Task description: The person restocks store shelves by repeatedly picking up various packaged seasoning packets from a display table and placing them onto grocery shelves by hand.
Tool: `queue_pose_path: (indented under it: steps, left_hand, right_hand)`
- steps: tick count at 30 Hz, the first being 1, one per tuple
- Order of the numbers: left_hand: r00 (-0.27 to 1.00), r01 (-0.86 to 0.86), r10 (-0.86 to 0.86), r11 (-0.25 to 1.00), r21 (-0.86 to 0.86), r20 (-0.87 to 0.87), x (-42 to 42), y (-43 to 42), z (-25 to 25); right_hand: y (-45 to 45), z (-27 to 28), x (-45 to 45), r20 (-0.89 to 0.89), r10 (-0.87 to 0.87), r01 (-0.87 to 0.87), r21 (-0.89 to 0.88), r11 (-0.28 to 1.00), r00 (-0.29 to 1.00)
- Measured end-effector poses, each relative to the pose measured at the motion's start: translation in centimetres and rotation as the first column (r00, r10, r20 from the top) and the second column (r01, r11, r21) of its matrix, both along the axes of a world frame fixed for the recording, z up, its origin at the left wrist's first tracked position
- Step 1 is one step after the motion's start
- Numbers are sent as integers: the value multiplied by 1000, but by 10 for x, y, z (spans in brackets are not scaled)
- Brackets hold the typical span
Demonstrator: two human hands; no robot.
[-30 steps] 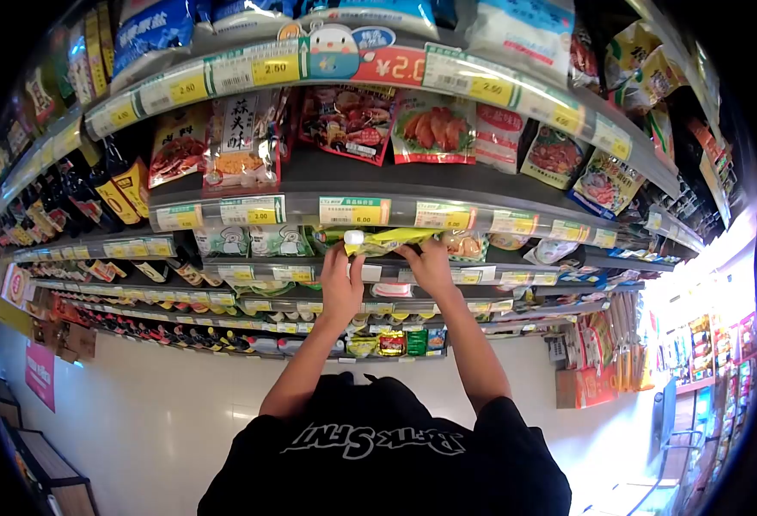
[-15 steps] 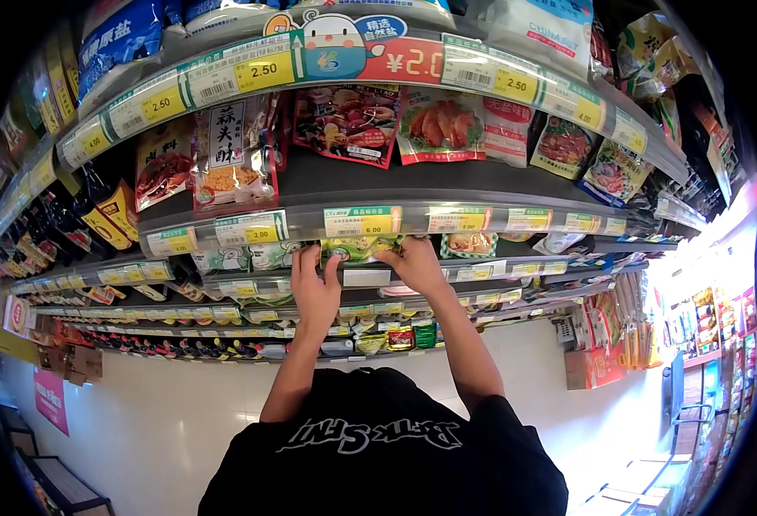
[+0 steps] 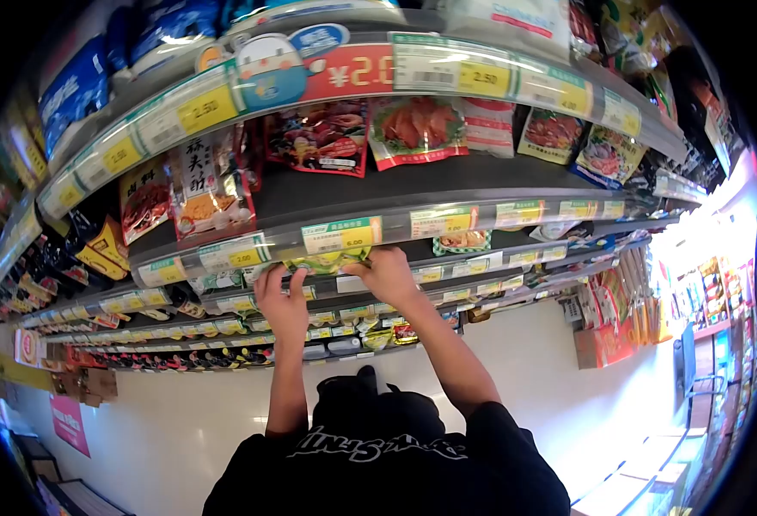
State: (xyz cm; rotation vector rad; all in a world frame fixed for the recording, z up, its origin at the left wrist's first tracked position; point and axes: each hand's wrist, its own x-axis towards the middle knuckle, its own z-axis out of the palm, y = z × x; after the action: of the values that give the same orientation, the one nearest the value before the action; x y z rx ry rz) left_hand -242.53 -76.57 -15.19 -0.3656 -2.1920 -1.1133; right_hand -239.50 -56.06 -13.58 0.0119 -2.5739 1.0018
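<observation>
A green and yellow packet point(image 3: 330, 261) lies between my two hands, partly under the upper shelf's price strip point(image 3: 342, 236). My left hand point(image 3: 283, 300) is at the packet's left end, its thumb raised near the edge and its fingertips curled at the shelf front. At the right end, my right hand point(image 3: 387, 275) grips the packet with thumb and bent fingers. Part of the packet is hidden beneath the shelf edge.
Above are seasoning packets point(image 3: 419, 127) on a dark shelf point(image 3: 456, 183). Blue and white bags point(image 3: 172, 33) fill the top shelf. Dark bottles point(image 3: 88, 232) stand at the left. A pink sign point(image 3: 70, 423) is low on the left, with a red box point(image 3: 603, 348) at the right.
Both hands and the packet have shifted left in view. The white cap seen on the packet earlier no longer shows. The camera view has tilted and moved along the shelves.
</observation>
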Motion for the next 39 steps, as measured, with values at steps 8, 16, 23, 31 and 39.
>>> queue_pose_path:
  steps: [8,16,23,31,39]
  left_hand:
    - [953,21,-71,985,170,293,22,18,15]
    - [959,30,-78,984,176,273,148,53,-33]
    - [825,510,-468,858,-60,318,343,181,-114]
    - [297,943,-786,332,-34,542,538,309,-86]
    - [-42,996,-733,-86,-31,678,751,513,-145]
  right_hand:
    - [7,20,64,-175,-93,93,-5,996,980]
    - [47,-80,329,200,-263,302,-196,933,944]
    - [77,-106,557,518,-496,692,-305,654,697]
    - [143,-104,715,484,-634,797,-378,471,603]
    - [227,-122,1029,550,-835,923,-315,-222,-13]
